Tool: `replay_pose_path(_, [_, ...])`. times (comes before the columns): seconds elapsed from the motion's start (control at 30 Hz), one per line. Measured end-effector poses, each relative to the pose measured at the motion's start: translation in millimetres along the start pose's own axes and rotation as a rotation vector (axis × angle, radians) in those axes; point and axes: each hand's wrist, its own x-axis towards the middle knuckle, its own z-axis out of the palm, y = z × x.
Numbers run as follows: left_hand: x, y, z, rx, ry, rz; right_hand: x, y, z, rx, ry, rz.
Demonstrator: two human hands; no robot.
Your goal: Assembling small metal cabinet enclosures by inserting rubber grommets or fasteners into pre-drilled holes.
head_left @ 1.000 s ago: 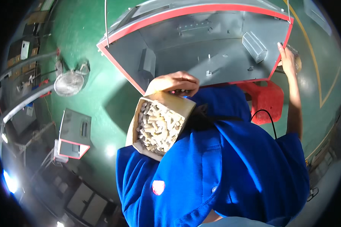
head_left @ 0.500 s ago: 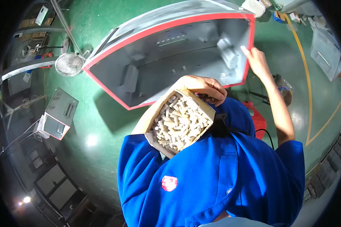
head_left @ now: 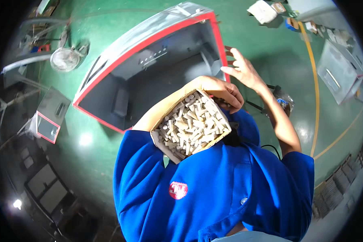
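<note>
A cardboard box (head_left: 164, 149) full of small off-white tapered plugs (head_left: 190, 124) rests against my chest, cradled in my left arm. My left hand (head_left: 223, 92) curls round the box's far corner, its fingers bent; a dark patch beneath them is too unclear to name. Beyond it lies a large grey metal cabinet shell (head_left: 157, 66) with a red-edged opening facing me. My right hand (head_left: 245, 71) is at the right red edge of the shell, fingers spread, with some fingertips behind or beside that edge. Whether they touch it I cannot tell.
A round fan (head_left: 65, 59) stands left of the shell. Another grey cabinet with a red-framed front (head_left: 52, 113) sits farther left. A clear plastic bag (head_left: 284, 103) lies beyond my right forearm. Grey panels (head_left: 338, 76) stand at the far right, past a yellow floor line (head_left: 315, 88).
The shell appears farther left and more tilted, as the whole view has shifted. My right hand's fingers have spread at the red edge. The box stays in my left arm.
</note>
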Motion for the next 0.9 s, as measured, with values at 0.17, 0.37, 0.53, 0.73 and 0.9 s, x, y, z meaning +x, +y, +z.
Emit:
replay_pose_path(0.17, [14,6,1,0.205,-0.079,0.018,-12,2,13,0.038,-0.032,0.017])
replay_pose_path(0.37, [-1,34,28,0.822,0.155,0.459,-32,25,4,0.161,-0.128,0.025])
replay_pose_path(0.53, [-4,57,41,0.259,0.327,0.065,-30,29,0,0.192,-0.186,-0.071])
replay_pose_path(0.73, [31,100,41,0.066,0.367,-0.052,-99,-41,-69,0.326,0.188,-0.184])
replay_pose_path(0.9, [36,130,60,-0.117,0.667,0.177,-149,-133,-103,0.076,0.542,-0.336])
